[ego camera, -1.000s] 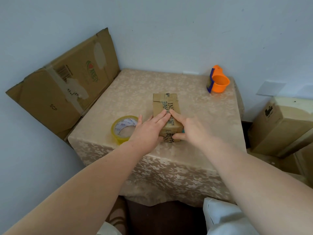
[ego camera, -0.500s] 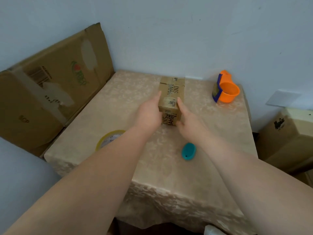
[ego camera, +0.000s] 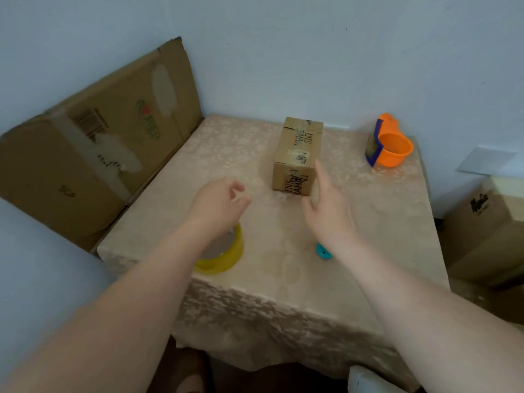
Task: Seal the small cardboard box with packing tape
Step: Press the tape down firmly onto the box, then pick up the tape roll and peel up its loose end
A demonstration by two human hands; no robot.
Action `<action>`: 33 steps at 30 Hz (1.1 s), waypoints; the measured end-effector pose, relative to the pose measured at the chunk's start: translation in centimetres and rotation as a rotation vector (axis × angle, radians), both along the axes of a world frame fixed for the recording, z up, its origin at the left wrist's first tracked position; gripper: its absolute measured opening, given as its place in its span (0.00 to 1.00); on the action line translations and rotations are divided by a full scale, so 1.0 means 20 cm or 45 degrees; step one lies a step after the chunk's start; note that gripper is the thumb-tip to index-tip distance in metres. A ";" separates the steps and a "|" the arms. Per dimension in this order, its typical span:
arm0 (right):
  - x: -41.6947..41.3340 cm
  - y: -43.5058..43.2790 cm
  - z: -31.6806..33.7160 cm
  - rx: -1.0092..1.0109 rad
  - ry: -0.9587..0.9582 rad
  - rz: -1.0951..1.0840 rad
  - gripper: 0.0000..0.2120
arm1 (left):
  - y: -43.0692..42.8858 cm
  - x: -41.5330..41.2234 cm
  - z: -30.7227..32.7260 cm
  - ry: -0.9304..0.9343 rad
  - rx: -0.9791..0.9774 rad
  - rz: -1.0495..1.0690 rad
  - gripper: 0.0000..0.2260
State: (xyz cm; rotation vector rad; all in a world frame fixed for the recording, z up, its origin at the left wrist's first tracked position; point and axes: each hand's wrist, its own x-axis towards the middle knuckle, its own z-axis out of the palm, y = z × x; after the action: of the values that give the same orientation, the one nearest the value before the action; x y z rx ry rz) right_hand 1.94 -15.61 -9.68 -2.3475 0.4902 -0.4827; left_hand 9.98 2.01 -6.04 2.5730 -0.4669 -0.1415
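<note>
The box (ego camera: 297,156) sat taped near the table's (ego camera: 397,222) far edge. Left hand (ego camera: 218,202) loosely curled, right hand (ego camera: 326,211) flat, both empty. Sealing looked finished; next, perhaps checking the seam.

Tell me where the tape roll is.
The yellow tape roll sits near the table's front-left edge, partly under the left forearm, left of the small teal object.

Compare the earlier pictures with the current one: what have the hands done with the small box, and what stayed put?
Both hands pushed the small cardboard box away toward the wall, then let go. The left hand and right hand have drawn back, empty. The tape roll, teal object and orange cup stayed in place.
</note>
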 end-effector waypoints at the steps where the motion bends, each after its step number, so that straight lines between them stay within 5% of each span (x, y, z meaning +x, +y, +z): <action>1: -0.04 0.05 0.01 0.020 0.005 0.004 0.31 | 0.06 -0.06 -0.01 0.001 0.011 0.033 0.12; 4: -0.14 0.17 0.02 0.103 0.081 0.064 0.25 | 0.20 -0.24 -0.07 0.102 0.265 -0.036 0.16; 7: -0.22 0.27 0.04 0.365 0.215 0.189 0.18 | 0.26 -0.35 -0.15 0.002 0.447 -0.088 0.09; 10: -0.29 0.36 0.07 0.558 0.289 0.314 0.20 | 0.26 -0.40 -0.12 -0.035 0.068 -0.030 0.07; 13: -0.33 0.40 0.11 0.876 0.265 0.292 0.28 | 0.24 -0.48 -0.02 0.484 -0.815 -0.103 0.04; 15: -0.34 0.40 0.14 1.211 0.251 0.209 0.29 | 0.25 -0.52 -0.01 0.694 -1.089 -0.176 0.09; 20: -0.38 0.33 0.21 1.704 0.194 0.049 0.13 | 0.21 -0.59 0.00 0.766 -1.154 -0.364 0.14; 23: -0.39 0.27 0.19 1.633 0.222 -0.008 0.10 | 0.17 -0.61 -0.01 0.841 -1.281 -0.282 0.20; 27: -0.39 0.22 0.14 1.442 0.284 -0.006 0.11 | 0.13 -0.58 -0.01 1.017 -1.436 -0.095 0.13; 33: -0.32 0.21 0.14 1.625 0.279 0.173 0.12 | 0.06 -0.48 -0.04 1.366 -1.549 0.391 0.20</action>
State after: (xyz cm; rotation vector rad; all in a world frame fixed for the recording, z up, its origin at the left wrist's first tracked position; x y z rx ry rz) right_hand -4.54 -11.32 -6.83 -1.1715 0.5100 0.1676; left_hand 0.47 3.30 -6.91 1.0861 0.2337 -0.7783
